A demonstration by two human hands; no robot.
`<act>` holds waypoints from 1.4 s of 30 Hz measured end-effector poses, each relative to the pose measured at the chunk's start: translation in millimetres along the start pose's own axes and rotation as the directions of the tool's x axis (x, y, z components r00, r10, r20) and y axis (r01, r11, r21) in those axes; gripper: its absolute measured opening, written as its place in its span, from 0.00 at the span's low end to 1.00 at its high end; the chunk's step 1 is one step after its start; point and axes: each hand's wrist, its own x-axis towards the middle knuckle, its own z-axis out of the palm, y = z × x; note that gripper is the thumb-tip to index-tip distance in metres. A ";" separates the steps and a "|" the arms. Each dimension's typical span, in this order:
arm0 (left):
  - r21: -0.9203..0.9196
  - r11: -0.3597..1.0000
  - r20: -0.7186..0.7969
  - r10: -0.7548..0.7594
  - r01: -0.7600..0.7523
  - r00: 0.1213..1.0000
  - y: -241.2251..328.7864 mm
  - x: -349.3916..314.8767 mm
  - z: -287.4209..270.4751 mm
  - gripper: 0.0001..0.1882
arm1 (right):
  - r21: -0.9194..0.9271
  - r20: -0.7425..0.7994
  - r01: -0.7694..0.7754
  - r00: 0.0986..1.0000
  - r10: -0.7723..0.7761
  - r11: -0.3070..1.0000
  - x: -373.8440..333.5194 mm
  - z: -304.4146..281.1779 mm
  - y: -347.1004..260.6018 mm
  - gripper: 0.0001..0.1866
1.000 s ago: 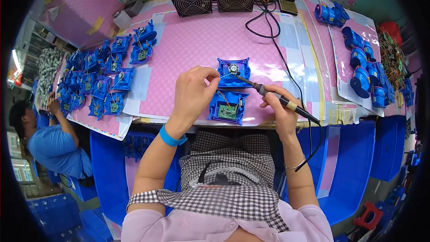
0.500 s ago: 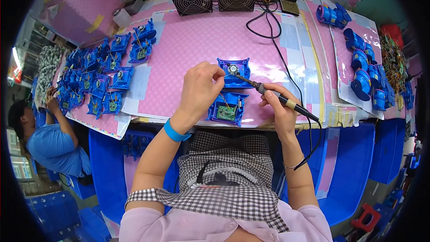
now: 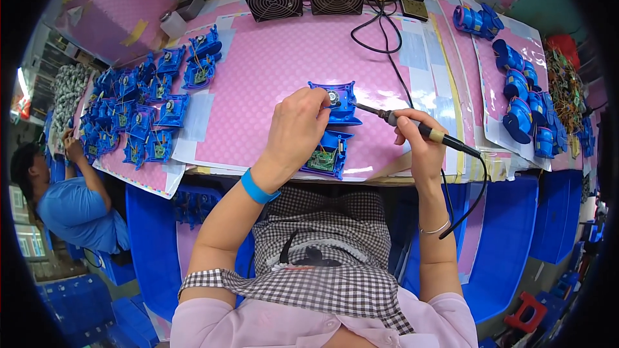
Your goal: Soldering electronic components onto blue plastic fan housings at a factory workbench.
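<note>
Iron (image 3: pixel 436 136) slants, tip (image 3: pixel 362 107) away-left, pinched by right hand (image 3: pixel 423 147); left hand (image 3: pixel 294 127) curled, hold unclear.

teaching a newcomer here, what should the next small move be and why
Perhaps ease the soldering iron in the right hand slightly aside: its tip sits near the right edge of the upper blue shell, while the left hand is close by, beside the round speaker.

Pink partition wall (image 3: pixel 119 9), upper left, tape patches; green panel (image 3: pixel 551 9) upper right. Pink-covered workbench (image 3: pixel 264 58) across centre. Bright light tube (image 3: pixel 22 82) far left, window (image 3: pixel 30 245) lower left. Lower right: grey floor (image 3: pixel 543 275), red stool (image 3: pixel 529 300).
</note>
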 end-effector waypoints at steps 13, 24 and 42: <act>-0.029 1.000 0.029 0.001 -0.001 1.000 0.9 6.1 13.4 0.03 | -0.105 0.088 -0.028 0.995 0.037 0.994 2.4 3.6 -2.4 0.08; -0.230 0.941 -0.031 -0.261 0.247 0.965 -6.2 4.3 -13.8 0.08 | -0.091 0.109 -0.001 0.994 0.011 0.996 3.3 1.0 2.8 0.08; -0.060 0.997 0.046 -0.051 0.054 0.998 -6.2 -8.0 8.0 0.07 | -0.118 0.102 -0.012 0.995 0.024 0.993 2.6 2.9 2.3 0.08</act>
